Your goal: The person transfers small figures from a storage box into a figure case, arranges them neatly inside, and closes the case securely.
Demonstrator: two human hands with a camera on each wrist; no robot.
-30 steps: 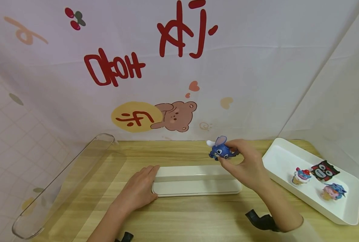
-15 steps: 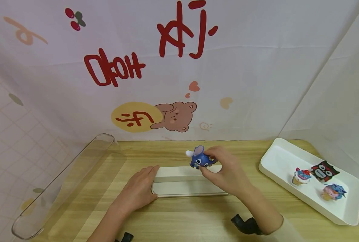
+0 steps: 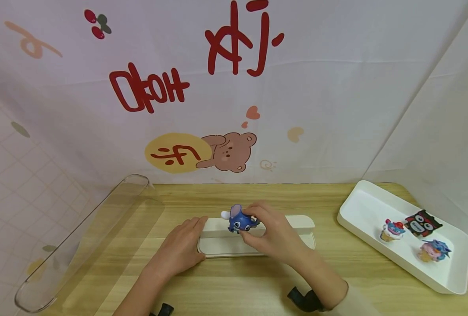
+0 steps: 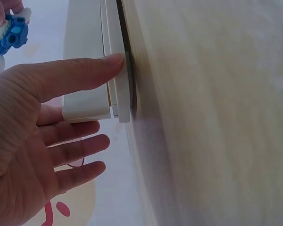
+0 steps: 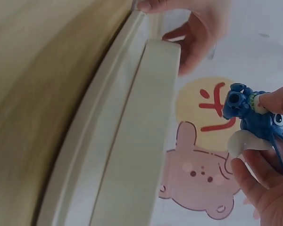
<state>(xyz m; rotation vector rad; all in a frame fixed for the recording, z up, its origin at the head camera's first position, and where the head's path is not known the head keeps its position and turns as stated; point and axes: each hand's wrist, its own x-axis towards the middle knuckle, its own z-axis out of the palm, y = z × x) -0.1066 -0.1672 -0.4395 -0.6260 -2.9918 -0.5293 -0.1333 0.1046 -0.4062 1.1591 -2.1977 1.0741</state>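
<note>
My right hand (image 3: 273, 235) pinches a blue big-eared figurine (image 3: 239, 221) between thumb and fingers, above the cream stepped stand (image 3: 227, 248). In the right wrist view the figurine (image 5: 254, 120) appears sideways, a white rounded part projecting from it. My left hand (image 3: 182, 243) holds the stand's left end. As the left wrist view shows, the thumb presses along the stand's front edge while the index finger passes behind the raised step; the other fingers (image 4: 80, 153) extend past the end.
A long clear plastic cover (image 3: 73, 235) lies at the left of the wooden table (image 3: 234, 285). At the right stands a white tray (image 3: 366, 210) with an owl piece (image 3: 423, 223) and two cone-shaped figurines, one red-topped (image 3: 392, 230), one pink and blue (image 3: 434, 251). A printed cloth (image 3: 328, 109) hangs behind.
My right hand has carried the blue figurine leftward and lower, from over the stand's right end to left of its middle. The left hand has stayed in place on the stand.
</note>
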